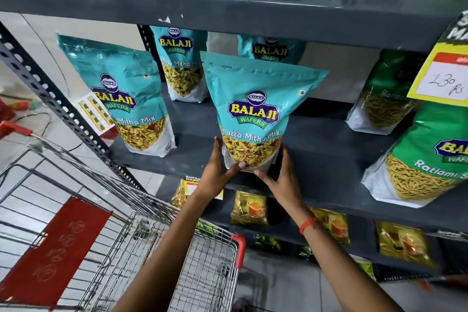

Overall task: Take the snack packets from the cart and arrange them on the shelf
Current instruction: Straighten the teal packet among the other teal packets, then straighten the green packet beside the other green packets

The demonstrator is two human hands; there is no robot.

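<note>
A teal Balaji Khatta Mitha Mix packet (255,106) stands upright near the front edge of the grey middle shelf (329,157). My left hand (217,172) cups its bottom left corner and my right hand (281,177) cups its bottom right corner. Three more teal packets stand on the same shelf: one at the left front (124,94), one behind it (181,63), one at the back (271,49) partly hidden by the held packet. The wire cart (177,248) sits below left, and no packets show in the part of its basket that I see.
Green Ratlami Sev packets (430,159) stand at the shelf's right, another (385,94) behind. A yellow price tag (443,76) hangs from the upper shelf. Yellow tea packets (249,208) fill the lower shelf. A red cart flap (55,248) lies at the left.
</note>
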